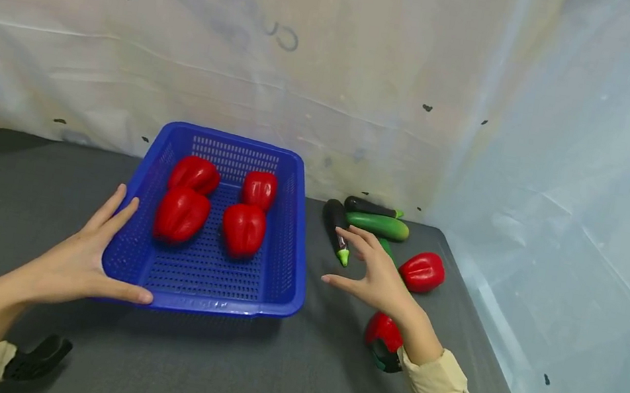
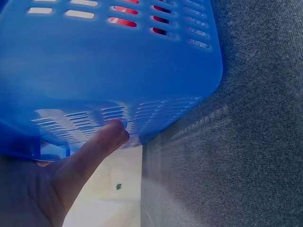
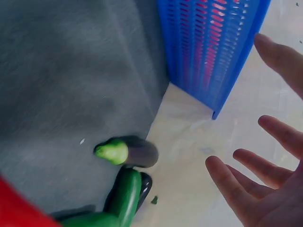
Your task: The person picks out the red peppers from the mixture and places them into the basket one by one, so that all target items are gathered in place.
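A blue plastic basket (image 1: pixel 204 285) with perforated walls holds several red bell peppers (image 1: pixel 182 216). My left hand (image 1: pixel 76 259) spans its front left corner, thumb along the front rim and fingers spread against the left side. In the left wrist view, fingers (image 2: pixel 102 142) lie against the slotted outer wall. My right hand (image 1: pixel 373 276) hovers to the right of the basket, fingers apart, holding nothing. Around it lie two eggplants (image 1: pixel 335 218), a cucumber (image 1: pixel 379 225) and a red bell pepper (image 1: pixel 422 272). Another pepper (image 1: pixel 383 329) is partly hidden beneath the right wrist.
A dark grey tabletop (image 1: pixel 190 375) carries everything. Pale plastic sheeting (image 1: pixel 336 57) with small dark marks rises behind the basket and along the right side. A second green vegetable (image 1: pixel 388 248) shows partly behind the right hand.
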{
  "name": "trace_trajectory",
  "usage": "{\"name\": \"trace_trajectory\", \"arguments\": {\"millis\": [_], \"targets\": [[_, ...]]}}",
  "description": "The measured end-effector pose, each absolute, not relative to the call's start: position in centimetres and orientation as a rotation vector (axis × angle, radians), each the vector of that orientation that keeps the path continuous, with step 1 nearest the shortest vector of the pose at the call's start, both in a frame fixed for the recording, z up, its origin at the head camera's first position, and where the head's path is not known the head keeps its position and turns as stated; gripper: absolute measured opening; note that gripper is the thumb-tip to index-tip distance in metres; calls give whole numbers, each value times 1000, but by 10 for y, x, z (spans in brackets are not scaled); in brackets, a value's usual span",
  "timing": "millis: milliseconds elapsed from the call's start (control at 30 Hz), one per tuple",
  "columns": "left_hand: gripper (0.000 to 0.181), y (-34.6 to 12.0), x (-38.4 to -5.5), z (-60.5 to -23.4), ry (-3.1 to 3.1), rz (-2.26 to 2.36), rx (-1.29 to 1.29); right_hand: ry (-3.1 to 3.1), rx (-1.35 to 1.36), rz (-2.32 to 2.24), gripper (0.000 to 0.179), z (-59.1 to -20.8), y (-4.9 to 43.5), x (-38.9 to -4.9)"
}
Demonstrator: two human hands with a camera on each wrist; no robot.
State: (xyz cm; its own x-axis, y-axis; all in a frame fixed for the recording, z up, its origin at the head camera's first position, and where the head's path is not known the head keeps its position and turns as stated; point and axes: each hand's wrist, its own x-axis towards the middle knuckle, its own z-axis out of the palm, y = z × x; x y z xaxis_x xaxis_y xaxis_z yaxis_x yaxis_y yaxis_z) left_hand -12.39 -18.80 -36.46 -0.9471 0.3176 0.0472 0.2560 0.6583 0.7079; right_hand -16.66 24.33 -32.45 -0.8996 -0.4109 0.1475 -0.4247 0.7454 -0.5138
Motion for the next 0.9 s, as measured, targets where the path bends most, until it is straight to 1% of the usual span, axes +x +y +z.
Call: {"name": "trace_trajectory", "arguments": {"millis": [300,500,900], "targets": [[131,-188,-124,-365,2789,1164,481,-2956,671,853,78,-330,256,-163],[131,-188,-125,-365,2786,1169,475,-2973,654,764,77,-332,266,-157],[131,-186,-125,-365,2784,1164,483,-2996,688,655,75,-343,287,-152]]}}
